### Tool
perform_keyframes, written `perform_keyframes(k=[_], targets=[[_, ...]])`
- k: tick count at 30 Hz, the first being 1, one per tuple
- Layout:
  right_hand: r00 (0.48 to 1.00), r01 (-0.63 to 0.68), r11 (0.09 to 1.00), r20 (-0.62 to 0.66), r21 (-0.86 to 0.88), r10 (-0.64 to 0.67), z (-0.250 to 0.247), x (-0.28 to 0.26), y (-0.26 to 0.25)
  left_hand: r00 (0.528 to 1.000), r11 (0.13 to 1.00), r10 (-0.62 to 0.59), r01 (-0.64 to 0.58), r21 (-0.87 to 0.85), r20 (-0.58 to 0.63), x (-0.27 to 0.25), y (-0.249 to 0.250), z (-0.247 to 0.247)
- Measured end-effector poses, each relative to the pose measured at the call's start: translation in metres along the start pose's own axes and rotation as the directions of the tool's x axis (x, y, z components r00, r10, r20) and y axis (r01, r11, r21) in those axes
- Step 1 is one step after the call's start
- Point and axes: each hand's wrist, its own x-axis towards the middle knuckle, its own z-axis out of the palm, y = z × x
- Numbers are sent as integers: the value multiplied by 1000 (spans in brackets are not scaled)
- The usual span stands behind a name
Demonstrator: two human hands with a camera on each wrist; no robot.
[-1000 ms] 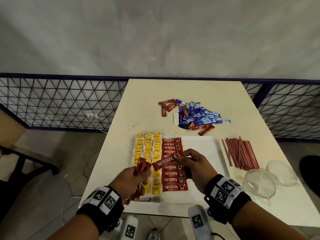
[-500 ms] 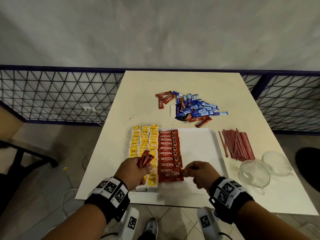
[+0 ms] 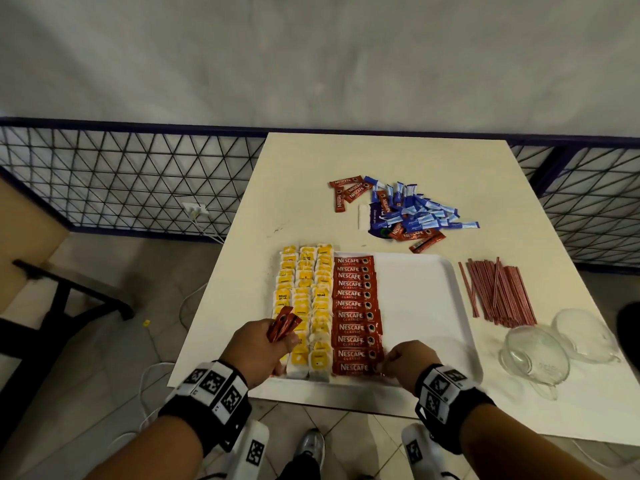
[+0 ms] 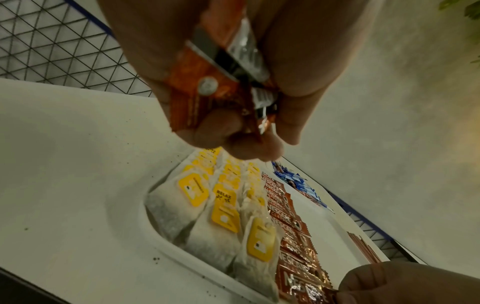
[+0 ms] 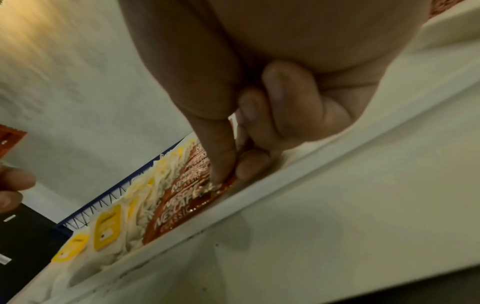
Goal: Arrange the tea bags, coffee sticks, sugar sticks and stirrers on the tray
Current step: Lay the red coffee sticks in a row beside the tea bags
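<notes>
Head view: a second ago your right hand [image 3: 403, 358] held a coffee stick in the air over the middle of the red column; now that stick lies flat at the near end of the column of coffee sticks [image 3: 356, 311] on the tray [image 3: 460, 341], hard against the near rim. Thumb and forefinger are pinched on its right end, seemingly nudging it square. Your left hand [image 3: 258, 351] has drawn back toward you and grips a small bundle of spare coffee sticks [image 3: 283, 323] above the tea bags [image 3: 304, 306]. Judgement: the coffee column now fills its lane front to back, so the spares need a second lane on the bare right part of the tray. Outstanding: the mixed pile [image 3: 403, 213] of blue sugar sticks and a few coffee sticks beyond the tray, and the red stirrers [image 3: 497, 292] on the table to its right, beside two glass cups [image 3: 554, 355]. Writing: each red stick reads "NESCAFÉ CLASSIC". Left wrist view: one yellow tea-bag tag reads "RELAX"; the smaller print is illegible. The sugar stick lettering is too small to read.
</notes>
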Motion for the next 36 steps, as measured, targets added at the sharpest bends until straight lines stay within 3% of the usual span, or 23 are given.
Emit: perform_keyframes(k=[4, 8, 12, 15, 18, 20, 23, 30, 34, 36], targets=[[1000, -5, 1000, -19, -29, 4, 0, 0, -1, 1000, 1000, -7, 7, 21, 16, 1, -4, -2], [1000, 7, 998, -11, -69, -8, 0, -2, -3, 998, 998, -18, 21, -67, 54, -2, 3, 1], [996, 44, 994, -75, -99, -51, -5, -8, -7, 978, 999, -15, 25, -46, 209, -11, 14, -2], [956, 257, 966, -149, 14, -253, -16, -24, -27, 945, 997, -6, 31, -71, 326, -16, 21, -4], [849, 528, 835, -127, 153, -513, -24, -48, -60, 909, 999, 29, -34, 5, 415, -15, 32, 2], [800, 600, 782, -109, 169, -590, -25, -57, -75, 889, 994, 58, -93, 56, 454, -14, 41, 9], [789, 614, 767, -117, 186, -603, -25, -57, -76, 877, 985, 91, -149, 87, 471, -12, 49, 13], [822, 569, 786, -191, 242, -537, -33, -46, -56, 864, 998, 46, -56, 6, 501, -10, 31, 8], [861, 502, 692, -222, 518, -458, -44, -42, -43, 924, 999, -31, 37, -8, 382, -9, 20, -1], [848, 512, 641, -218, 572, -484, -46, -44, -39, 951, 960, -109, 176, -217, 288, -10, 22, 0]])
